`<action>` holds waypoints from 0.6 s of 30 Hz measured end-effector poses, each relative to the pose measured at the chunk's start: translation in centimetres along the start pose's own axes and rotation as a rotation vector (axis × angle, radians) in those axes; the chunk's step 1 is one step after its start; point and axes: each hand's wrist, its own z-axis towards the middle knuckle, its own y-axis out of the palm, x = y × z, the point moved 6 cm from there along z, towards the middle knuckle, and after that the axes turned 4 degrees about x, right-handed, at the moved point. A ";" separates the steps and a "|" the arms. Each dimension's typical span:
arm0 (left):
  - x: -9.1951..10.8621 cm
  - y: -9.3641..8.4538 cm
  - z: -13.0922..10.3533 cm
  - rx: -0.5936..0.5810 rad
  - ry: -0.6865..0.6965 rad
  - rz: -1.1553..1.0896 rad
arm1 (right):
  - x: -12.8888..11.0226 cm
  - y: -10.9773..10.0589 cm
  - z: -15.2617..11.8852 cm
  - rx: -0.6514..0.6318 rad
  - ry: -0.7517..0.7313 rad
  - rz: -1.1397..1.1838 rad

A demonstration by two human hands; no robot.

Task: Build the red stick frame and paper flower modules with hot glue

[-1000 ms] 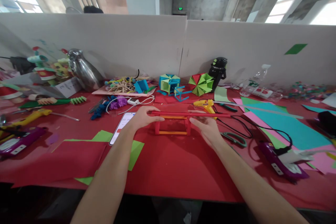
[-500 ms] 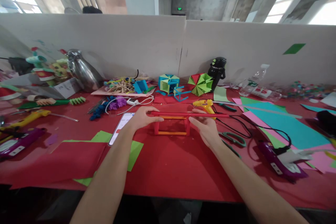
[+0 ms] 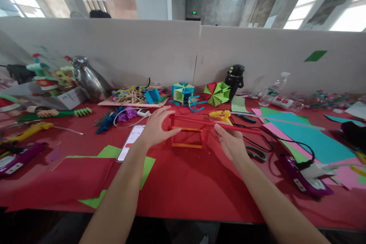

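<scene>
A small open frame of red and orange strips (image 3: pixel 187 145) stands on the red tabletop in front of me. My right hand (image 3: pixel 231 143) pinches a long thin red stick (image 3: pixel 197 119), which slants across above the frame. Its far end lies close to the fingertips of my left hand (image 3: pixel 156 127). That hand is open at the frame's left side, thumb and fingers apart, the thumb tip by the upper orange bar. Whether the thumb touches the frame I cannot tell. Behind the stick lies a yellow glue gun (image 3: pixel 220 115).
Green-handled scissors (image 3: pixel 257 154) and a black cable lie right of my right hand. A phone (image 3: pixel 131 141) rests beside my left forearm, near red paper (image 3: pixel 82 177). Paper models (image 3: pixel 183 92), a black flask (image 3: pixel 236 80) and a purple power strip (image 3: pixel 304 175) stand farther off.
The stick has gone from level to slanting, its right end lower and farther right. My right hand has moved slightly right with it; my left fingers have spread and come off the stick.
</scene>
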 end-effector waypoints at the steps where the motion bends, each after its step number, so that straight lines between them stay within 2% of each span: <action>1: 1.7 -0.6 0.1 0.065 0.059 0.060 | -0.5 0.1 -0.1 -0.003 -0.015 0.001; 2: 3.7 -1.0 0.3 0.110 0.125 0.107 | -0.9 0.3 -0.2 -0.016 -0.032 -0.009; 4: 7.5 -1.2 0.8 0.126 0.242 0.155 | -1.8 1.0 -0.4 -0.058 -0.069 -0.050; 6: 10.5 -0.5 1.5 0.048 0.316 0.154 | -2.5 1.8 -0.8 -0.103 -0.111 -0.084; 8: 12.2 0.6 2.3 -0.085 0.358 0.099 | -3.0 2.4 -1.2 -0.137 -0.139 -0.076; 10: 12.7 1.6 2.8 -0.199 0.354 0.024 | -3.4 2.6 -1.4 -0.150 -0.155 -0.057; 12: 12.5 2.2 3.0 -0.259 0.308 -0.030 | -3.6 2.3 -1.6 -0.150 -0.161 -0.060; 15: 11.9 2.7 2.7 -0.293 0.240 -0.048 | -3.6 1.9 -1.7 -0.141 -0.159 -0.098; 18: 11.6 2.8 2.3 -0.277 0.229 -0.030 | -4.0 2.1 -1.7 -0.168 -0.134 -0.170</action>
